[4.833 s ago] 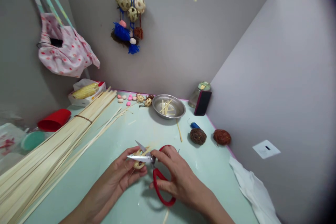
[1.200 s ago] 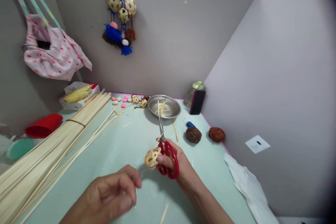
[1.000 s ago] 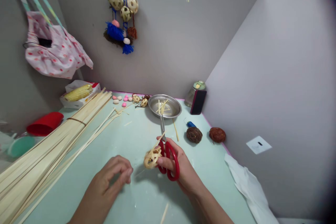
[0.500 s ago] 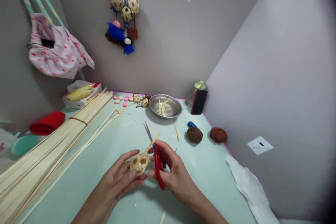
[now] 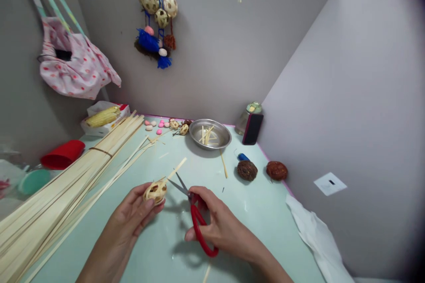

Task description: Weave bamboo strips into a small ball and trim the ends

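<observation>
A small woven ball (image 5: 155, 193) of pale strips rests in the fingers of my left hand (image 5: 134, 212), thumb in front. One strip end (image 5: 177, 168) sticks out of the ball to the upper right. My right hand (image 5: 215, 225) grips a pair of red-handled scissors (image 5: 200, 230) by the loops. The blades are parted and point up and left, close to the strip end; whether they touch it I cannot tell.
A tied bundle of pale strips (image 5: 76, 177) lies along the left. Behind stand a metal bowl (image 5: 226, 139) holding cut strips and a phone (image 5: 253, 129) against a jar. Brown yarn balls (image 5: 247, 170) lie at right. Finished woven balls (image 5: 161, 17) hang on the wall.
The woven ball and my left hand have moved left, away from my right hand. The scissors have opened and now point at the strip end.
</observation>
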Motion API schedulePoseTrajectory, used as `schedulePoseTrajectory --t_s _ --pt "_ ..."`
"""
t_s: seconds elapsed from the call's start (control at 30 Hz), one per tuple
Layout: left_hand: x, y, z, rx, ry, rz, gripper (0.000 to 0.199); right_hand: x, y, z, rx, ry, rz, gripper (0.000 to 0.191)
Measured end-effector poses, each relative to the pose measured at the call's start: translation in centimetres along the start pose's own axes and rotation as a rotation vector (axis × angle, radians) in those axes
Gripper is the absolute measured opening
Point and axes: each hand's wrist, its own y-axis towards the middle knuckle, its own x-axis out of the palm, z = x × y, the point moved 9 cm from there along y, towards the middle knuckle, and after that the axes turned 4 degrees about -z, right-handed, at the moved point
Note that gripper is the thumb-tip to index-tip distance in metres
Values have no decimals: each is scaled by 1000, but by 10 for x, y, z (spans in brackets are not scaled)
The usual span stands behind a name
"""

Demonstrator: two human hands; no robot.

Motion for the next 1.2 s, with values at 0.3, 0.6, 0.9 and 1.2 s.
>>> schedulePoseTrajectory --t_s 0.3,0.6,0.9,1.2 --pt "9 1 4 60 104 0 39 8 -2 -27 -226 -296 -48 56" --pt "6 7 2 42 146 -80 39 10 -3 -30 -239 -489 -46 50" --pt "-1 10 -8 -14 228 -68 41 13 -7 -34 -256 -673 -90 53" --pt "-3 8 -12 -64 281 -69 44 13 -9 -31 -213 -606 -128 43"
